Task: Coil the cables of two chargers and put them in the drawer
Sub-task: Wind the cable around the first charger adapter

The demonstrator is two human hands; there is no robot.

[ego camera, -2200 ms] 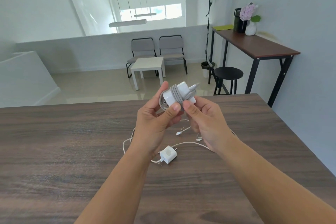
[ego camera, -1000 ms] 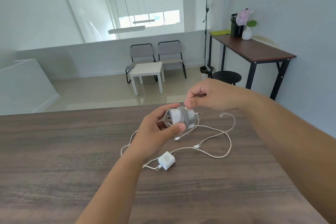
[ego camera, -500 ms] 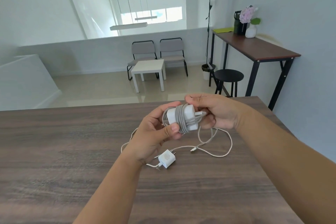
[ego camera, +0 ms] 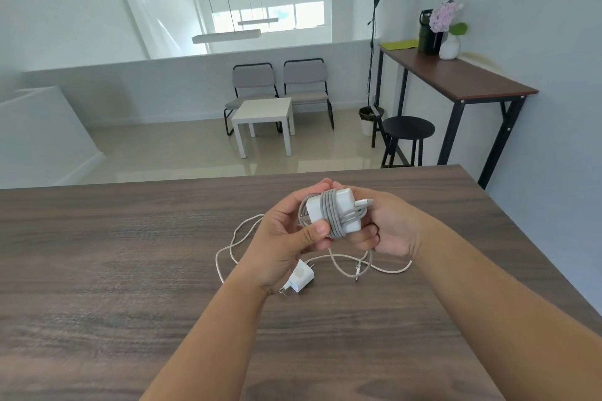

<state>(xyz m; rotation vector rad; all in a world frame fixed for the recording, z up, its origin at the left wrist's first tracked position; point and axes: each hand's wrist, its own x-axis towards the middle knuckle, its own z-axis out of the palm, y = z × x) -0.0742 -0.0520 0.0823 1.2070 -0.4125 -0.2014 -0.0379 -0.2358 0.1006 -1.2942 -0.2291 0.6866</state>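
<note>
A large white charger block [ego camera: 342, 205] with its grey cable [ego camera: 329, 215] wound round it is held above the wooden table [ego camera: 130, 254]. My left hand [ego camera: 286, 238] grips its left end, thumb on the front face. My right hand [ego camera: 387, 228] cups the right end from behind and below, fingers curled under it; the cable's plug end [ego camera: 364, 202] sticks out to the right. A smaller white charger [ego camera: 301, 277] lies on the table below my hands, its thin white cable [ego camera: 234, 244] spread loose in loops. No drawer shows.
The table's far edge [ego camera: 228, 177] runs just behind my hands, its right corner at the upper right. Beyond are a white side table [ego camera: 264, 111], two grey chairs, a black stool [ego camera: 407, 128] and a tall dark desk [ego camera: 456, 75] along the right wall.
My right hand, which had pulled out to the right with the cable end, came back and closed on the block's right side. The grey cable is wound tighter, with only the plug free.
</note>
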